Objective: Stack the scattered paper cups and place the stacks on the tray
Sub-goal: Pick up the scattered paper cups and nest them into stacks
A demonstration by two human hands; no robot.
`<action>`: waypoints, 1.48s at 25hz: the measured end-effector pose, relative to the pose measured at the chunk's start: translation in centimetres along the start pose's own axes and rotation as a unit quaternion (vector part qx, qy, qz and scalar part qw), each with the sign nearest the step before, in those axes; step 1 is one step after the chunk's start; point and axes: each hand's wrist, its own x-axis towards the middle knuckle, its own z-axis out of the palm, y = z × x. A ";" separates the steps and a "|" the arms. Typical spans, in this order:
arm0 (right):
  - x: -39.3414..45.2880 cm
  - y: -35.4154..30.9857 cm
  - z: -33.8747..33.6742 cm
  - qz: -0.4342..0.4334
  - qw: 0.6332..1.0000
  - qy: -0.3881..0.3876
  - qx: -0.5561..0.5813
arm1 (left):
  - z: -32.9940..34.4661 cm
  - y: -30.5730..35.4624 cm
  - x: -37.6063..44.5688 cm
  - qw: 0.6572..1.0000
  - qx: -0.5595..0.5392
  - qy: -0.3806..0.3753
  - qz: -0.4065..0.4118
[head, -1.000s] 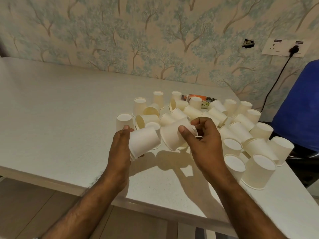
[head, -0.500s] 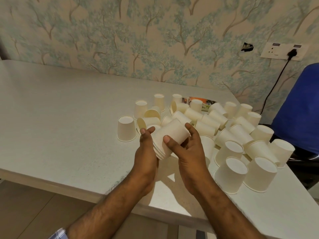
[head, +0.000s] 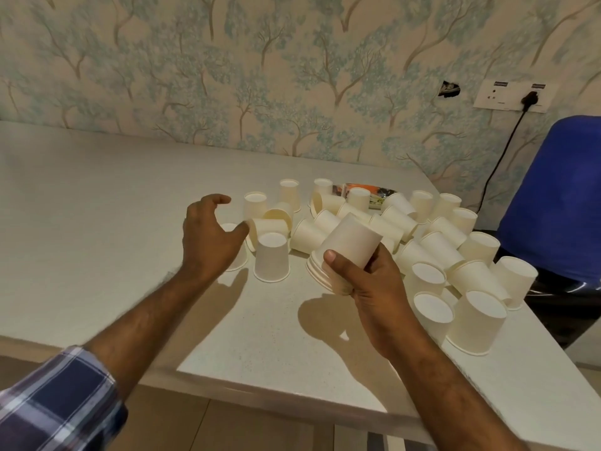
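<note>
At the near left, a plaid sleeve (head: pixel 61 405) covers the person's left forearm. The left hand (head: pixel 208 237) reaches out over the white table (head: pixel 97 203), its grip spread wide with fingers loosely curved and holding nothing; it hangs over an upturned paper cup (head: pixel 232 255) which it partly hides, so contact cannot be confirmed. Just right of that stands another upturned cup (head: pixel 272 257), base uppermost, apart from the hand. Behind these, further cups lie on their sides or stand inverted.

Right of centre, the right hand (head: pixel 367 281) holds a nested stack of cups (head: pixel 344 252) above the table, tilted with its base pointing far and up; thumb in front, fingers wrapped round the rim end, grip closed firmly on it.

To the right and beyond, the scattered cups (head: pixel 455 255) crowd together, many touching. A tray (head: pixel 374 195) with coloured print shows at the far side of the heap, largely hidden by cups. At the far right stands a blue chair (head: pixel 553 196), beside the table edge.
</note>
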 end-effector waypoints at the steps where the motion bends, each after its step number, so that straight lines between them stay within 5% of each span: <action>1: -0.1 0.0 -0.1 0.001 1.000 0.001 -0.009 | 0.2 -0.8 0.9 0.998 0.054 -0.036 -0.010; 5: -0.3 -0.1 -0.5 -0.002 1.000 -0.012 -0.024 | 1.1 -4.0 2.0 0.993 0.068 -0.097 -0.030; 13: -0.2 0.0 -0.6 -0.015 0.997 -0.035 -0.067 | -0.6 -0.6 1.5 0.982 -0.181 0.049 -0.008; 16: -0.1 0.1 -0.1 -0.024 0.992 -0.071 -0.098 | -0.6 3.5 0.0 0.949 -0.316 0.018 -0.012; 20: -0.2 -0.3 0.5 -0.041 0.984 -0.104 -0.139 | 0.0 7.1 -3.5 0.933 -0.350 -0.078 0.005; 27: 0.0 -0.2 -0.3 -0.041 0.986 -0.058 -0.153 | 1.6 7.8 -7.2 0.945 -0.267 -0.191 0.003; 30: 0.0 -0.3 -0.8 -0.031 0.986 -0.031 -0.161 | 1.7 7.2 -6.3 0.966 -0.220 -0.131 0.049; 33: 0.1 -0.8 -1.3 -0.026 0.990 -0.011 -0.137 | 2.3 4.5 -4.3 0.996 -0.043 -0.024 0.080; 37: -0.1 -1.1 -1.9 -0.017 0.991 -0.007 -0.133 | 3.8 0.9 -3.8 0.985 0.146 -0.072 0.049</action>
